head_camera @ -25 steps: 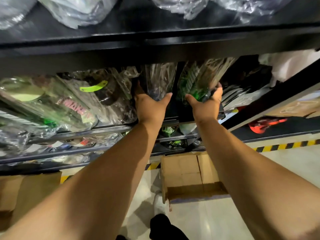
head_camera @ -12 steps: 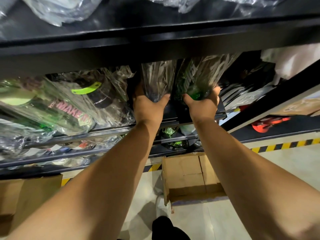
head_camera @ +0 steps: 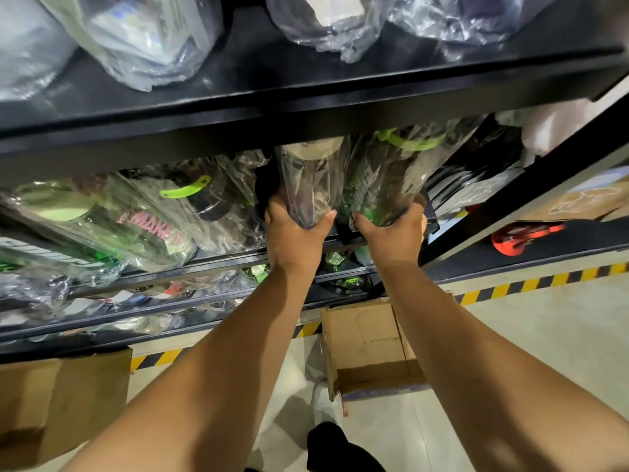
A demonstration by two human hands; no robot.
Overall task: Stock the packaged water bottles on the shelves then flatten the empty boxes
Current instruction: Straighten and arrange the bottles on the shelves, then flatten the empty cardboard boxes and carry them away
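Two plastic-wrapped water bottles stand side by side at the front of a black shelf point(head_camera: 343, 245). My left hand point(head_camera: 294, 229) grips the base of the clear bottle point(head_camera: 311, 178). My right hand point(head_camera: 391, 235) grips the base of the green-lidded bottle point(head_camera: 386, 178) beside it. Their tops reach up to the underside of the shelf above point(head_camera: 306, 107). More wrapped bottles point(head_camera: 146, 219) lie on the same shelf to the left. An open cardboard box point(head_camera: 367, 345) sits on the floor below my arms; its inside shows only bare cardboard.
Bagged goods point(head_camera: 146, 39) fill the top shelf. Lower shelves hold more wrapped items point(head_camera: 143, 294). Another cardboard box point(head_camera: 64, 400) stands at the lower left. Yellow-black tape point(head_camera: 531, 284) runs along the floor. A red object point(head_camera: 520, 236) lies at the right.
Both hands have kept hold of the two bottles and tipped them more upright. The green lid of the right bottle now shows under the upper shelf.
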